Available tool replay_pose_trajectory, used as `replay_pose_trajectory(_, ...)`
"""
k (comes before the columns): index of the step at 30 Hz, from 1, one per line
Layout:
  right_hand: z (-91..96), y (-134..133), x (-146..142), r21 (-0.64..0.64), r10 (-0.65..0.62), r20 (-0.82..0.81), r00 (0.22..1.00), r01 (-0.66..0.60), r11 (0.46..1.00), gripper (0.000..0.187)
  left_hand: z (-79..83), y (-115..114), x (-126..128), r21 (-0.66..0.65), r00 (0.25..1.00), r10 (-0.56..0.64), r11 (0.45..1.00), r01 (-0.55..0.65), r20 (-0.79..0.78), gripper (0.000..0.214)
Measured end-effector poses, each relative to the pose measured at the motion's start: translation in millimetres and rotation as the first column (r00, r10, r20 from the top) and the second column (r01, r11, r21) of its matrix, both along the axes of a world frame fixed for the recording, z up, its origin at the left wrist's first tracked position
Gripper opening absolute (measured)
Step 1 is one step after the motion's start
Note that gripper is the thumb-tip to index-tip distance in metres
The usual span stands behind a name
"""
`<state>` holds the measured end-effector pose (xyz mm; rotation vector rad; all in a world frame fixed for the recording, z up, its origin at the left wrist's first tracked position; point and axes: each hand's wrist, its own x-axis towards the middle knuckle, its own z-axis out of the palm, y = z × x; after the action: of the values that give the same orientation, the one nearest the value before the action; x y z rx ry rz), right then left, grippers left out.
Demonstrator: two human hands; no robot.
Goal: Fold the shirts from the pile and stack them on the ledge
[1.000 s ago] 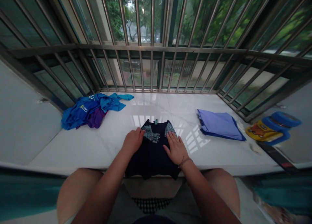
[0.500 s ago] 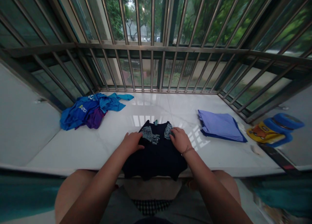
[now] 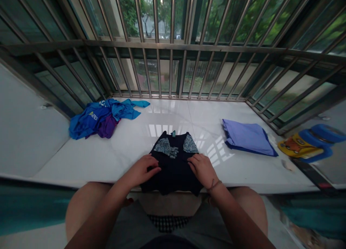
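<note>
A dark navy top (image 3: pixel 173 177) with grey-white paisley patches lies spread on the white ledge in front of me, its lower edge reaching the ledge's front. My left hand (image 3: pixel 142 169) is at its left side, fingers curled on the fabric with the thumb stretched over it. On the opposite side, my right hand (image 3: pixel 201 166) has its bent fingers on the right edge, just below the paisley patch. The fingertips partly hide where they meet the dark cloth. A small light-coloured tab shows at the top's upper middle.
On the left of the white ledge (image 3: pixel 121 153) lies a heap of blue and purple clothes (image 3: pixel 93 121). A folded lilac and navy cloth (image 3: pixel 248 135) rests at right, beside a blue and yellow container (image 3: pixel 310 142). Metal window bars (image 3: pixel 173 46) close off the back.
Both hands have moved down along the sides of the top, toward me. The paisley patches are now uncovered, and the lower part of the top looks slightly narrower.
</note>
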<state>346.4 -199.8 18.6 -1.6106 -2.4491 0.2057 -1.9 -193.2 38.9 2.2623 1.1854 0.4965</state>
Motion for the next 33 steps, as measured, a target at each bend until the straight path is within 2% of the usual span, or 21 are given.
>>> replay_pose_trajectory(3, 5.4, -2.6, 5.3, 0.034, 0.023, -0.062, 0.998, -0.021, 0.999, 0.027, 2.0, 14.2, 6.1, -0.026, 0.989, 0.145, 0.989, -0.145, 0.007, 0.035)
replay_pose_trajectory(5, 12.4, 5.8, 11.0, 0.084, -0.096, -0.087, 0.992, 0.104, 0.991, 0.041, 3.4, 34.0, 13.4, -0.002, 0.956, 0.288, 0.957, -0.289, -0.051, 0.032)
replay_pose_trajectory(7, 20.3, 25.8, 16.3, 0.084, -0.26, -0.097, 0.961, 0.268, 0.96, 0.045, 4.7, 59.1, 24.2, 0.032, 0.891, 0.434, 0.9, -0.434, -0.134, 0.03)
replay_pose_trajectory(9, 26.3, 54.3, 18.6, 0.0, -0.354, -0.073, 0.932, 0.355, 0.935, 0.038, 6.4, 85.1, 38.4, 0.063, 0.823, 0.525, 0.849, -0.525, -0.216, 0.047)
replay_pose_trajectory(10, 28.0, 69.5, 17.9, -0.048, -0.373, -0.055, 0.926, 0.371, 0.927, 0.036, 7.5, 97.1, 46.3, 0.087, 0.812, 0.532, 0.845, -0.528, -0.24, 0.057)
replay_pose_trajectory(12, 28.5, 96.6, 12.6, -0.11, -0.371, -0.024, 0.928, 0.367, 0.924, 0.042, 10.1, 117.5, 61.7, 0.143, 0.857, 0.444, 0.896, -0.42, -0.262, 0.065)
replay_pose_trajectory(14, 25.6, 115.2, 3.7, -0.116, -0.329, -0.013, 0.944, 0.325, 0.939, 0.05, 12.6, 133.0, 72.4, 0.176, 0.916, 0.257, 0.961, -0.211, -0.309, 0.058)
replay_pose_trajectory(16, 21.1, 124.2, -5.1, -0.117, -0.255, -0.008, 0.967, 0.252, 0.961, 0.055, 14.6, 145.1, 74.5, 0.154, 0.914, 0.102, 0.987, -0.044, -0.393, 0.051)
replay_pose_trajectory(17, 18.8, 125.9, -8.3, -0.119, -0.216, -0.004, 0.976, 0.214, 0.97, 0.056, 15.2, 150.4, 72.0, 0.137, 0.901, 0.068, 0.991, -0.01, -0.428, 0.045)
replay_pose_trajectory(20, 13.1, 126.3, -11.3, -0.13, -0.143, 0.006, 0.99, 0.142, 0.981, 0.048, 15.6, 164.9, 53.6, 0.112, 0.876, 0.071, 0.993, -0.02, -0.476, 0.026)
replay_pose_trajectory(25, 11.5, 132.6, -4.5, -0.159, -0.138, 0.001, 0.99, 0.137, 0.978, 0.033, 14.4, 184.3, 23.6, 0.054, 0.866, 0.096, 0.995, -0.08, -0.491, 0.021)
replay_pose_trajectory(30, 16.0, 149.7, -1.0, -0.213, -0.136, 0.013, 0.991, 0.136, 0.967, 0.026, 14.0, 198.0, 21.4, -0.038, 0.9, 0.069, 0.995, -0.095, -0.43, 0.024)
replay_pose_trajectory(33, 19.2, 160.8, 0.8, -0.241, -0.146, 0.018, 0.989, 0.146, 0.959, 0.039, 11.3, 205.2, 24.2, -0.106, 0.909, 0.095, 0.983, -0.15, -0.405, 0.038)
